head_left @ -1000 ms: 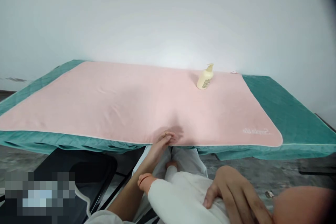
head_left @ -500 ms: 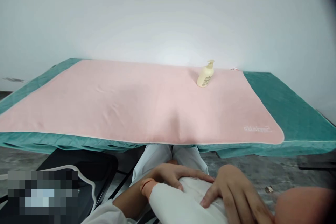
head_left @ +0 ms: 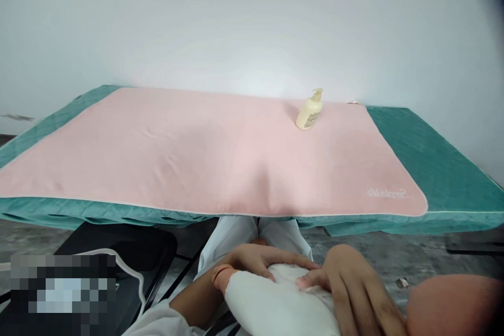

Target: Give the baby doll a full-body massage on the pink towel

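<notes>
A baby doll in white clothing [head_left: 275,302] lies across my lap at the bottom of the head view. Its smooth orange-pink head [head_left: 452,302] shows at the lower right, and a small orange-pink limb end [head_left: 223,277] sticks out of the cloth on the left. My left hand [head_left: 271,260] curves around the far side of the doll's body, thumb on the white cloth. From the right, my right hand [head_left: 352,286] grips the body, thumb pressed into the folds and fingers bent over the near side. The undersides of both hands are hidden.
A pink mat [head_left: 220,157] covers much of a green-covered bed [head_left: 433,157] against a white wall. On the mat stands a cream pump bottle [head_left: 310,113]. A black chair [head_left: 153,244] with a white cable [head_left: 132,270] is at the lower left, partly pixelated.
My right thumb has shifted slightly left and up across the white cloth. The doll's head has moved a little up and left. My left hand is nearly still.
</notes>
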Available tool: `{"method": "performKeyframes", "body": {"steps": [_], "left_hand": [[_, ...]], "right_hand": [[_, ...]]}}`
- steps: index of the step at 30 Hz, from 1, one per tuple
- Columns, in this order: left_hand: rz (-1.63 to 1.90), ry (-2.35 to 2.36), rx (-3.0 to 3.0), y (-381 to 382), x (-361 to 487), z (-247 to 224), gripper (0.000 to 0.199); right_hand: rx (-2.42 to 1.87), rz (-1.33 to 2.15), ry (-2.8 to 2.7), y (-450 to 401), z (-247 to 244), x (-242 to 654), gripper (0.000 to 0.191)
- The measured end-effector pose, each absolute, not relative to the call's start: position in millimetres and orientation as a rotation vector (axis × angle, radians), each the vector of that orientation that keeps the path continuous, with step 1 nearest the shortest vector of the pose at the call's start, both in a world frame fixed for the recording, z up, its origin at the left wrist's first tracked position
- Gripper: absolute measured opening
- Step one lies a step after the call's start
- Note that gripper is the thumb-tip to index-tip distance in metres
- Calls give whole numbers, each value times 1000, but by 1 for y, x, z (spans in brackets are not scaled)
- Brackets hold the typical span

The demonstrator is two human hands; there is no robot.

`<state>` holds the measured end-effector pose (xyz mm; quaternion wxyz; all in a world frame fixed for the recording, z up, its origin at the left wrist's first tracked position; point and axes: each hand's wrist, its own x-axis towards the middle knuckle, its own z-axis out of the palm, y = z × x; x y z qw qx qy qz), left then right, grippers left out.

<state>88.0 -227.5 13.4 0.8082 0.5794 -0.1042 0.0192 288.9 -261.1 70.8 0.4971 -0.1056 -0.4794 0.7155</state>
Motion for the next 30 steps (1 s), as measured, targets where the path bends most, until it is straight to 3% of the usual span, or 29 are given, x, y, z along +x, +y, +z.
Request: {"method": "performKeyframes", "body": {"steps": [6,12,18,24,27,30], "left_hand": [[37,-166,1218,-228,87,20,100],[16,-113,1144,-229,84,21,101],[38,-143,1152,-227,86,16,98],[-51,-111,1126,-227,87,6,106],[-21,-142,1121,-227,85,7,104],[-35,-160,1112,-227,85,7,104]], "right_hand": [[-508,1981,-1305,-265,71,295,44],[-472,1881,-1403,-264,68,302,46],[-516,1744,-1132,-262,69,297,39],[-31,2315,-1729,-252,101,284,31],[164,2196,-1909,-245,116,280,24],[82,1951,-1856,-244,121,277,24]]}}
